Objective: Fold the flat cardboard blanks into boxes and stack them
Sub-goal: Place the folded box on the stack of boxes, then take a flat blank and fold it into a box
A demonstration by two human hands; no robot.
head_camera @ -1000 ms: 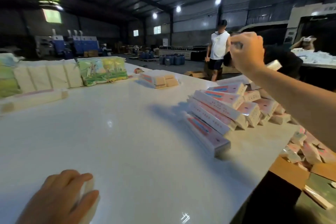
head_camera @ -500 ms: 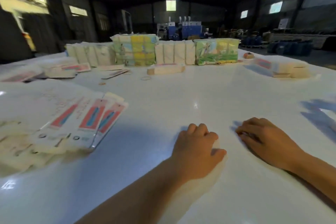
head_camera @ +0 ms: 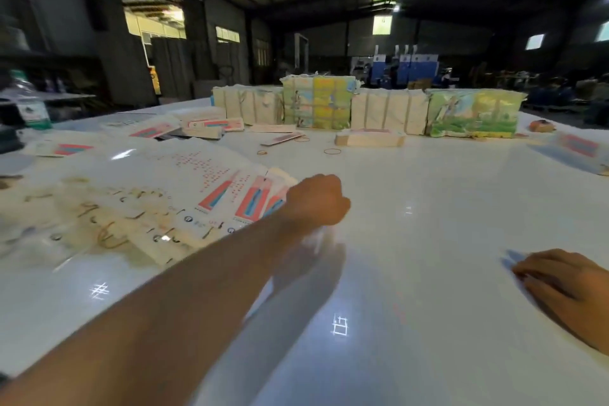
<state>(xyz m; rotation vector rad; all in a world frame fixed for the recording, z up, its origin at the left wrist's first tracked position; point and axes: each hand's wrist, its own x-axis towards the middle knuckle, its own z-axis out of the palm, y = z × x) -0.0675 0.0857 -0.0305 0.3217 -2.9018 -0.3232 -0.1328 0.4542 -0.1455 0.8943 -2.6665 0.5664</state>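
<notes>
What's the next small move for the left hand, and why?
Probably pinch the top flat blank and slide it off the fanned pile. The left hand is at the pile's right edge, fingers curled, nothing visibly gripped; the right hand rests flat on the table, free to help fold.

I can't read any text from here. The flat cardboard blanks (head_camera: 227,204) fanned out on the desk (head_camera: 412,241) carry rows of small red print, red-and-blue panels and little round marks along their lower edges, but all of it is too blurred for me to make out a word or number. The bottle (head_camera: 28,102) at the far left has a green-and-white label that I can't decipher either. The wrapped bundles (head_camera: 474,114) at the back show only coloured pictures, with no lettering I can pick out.
</notes>
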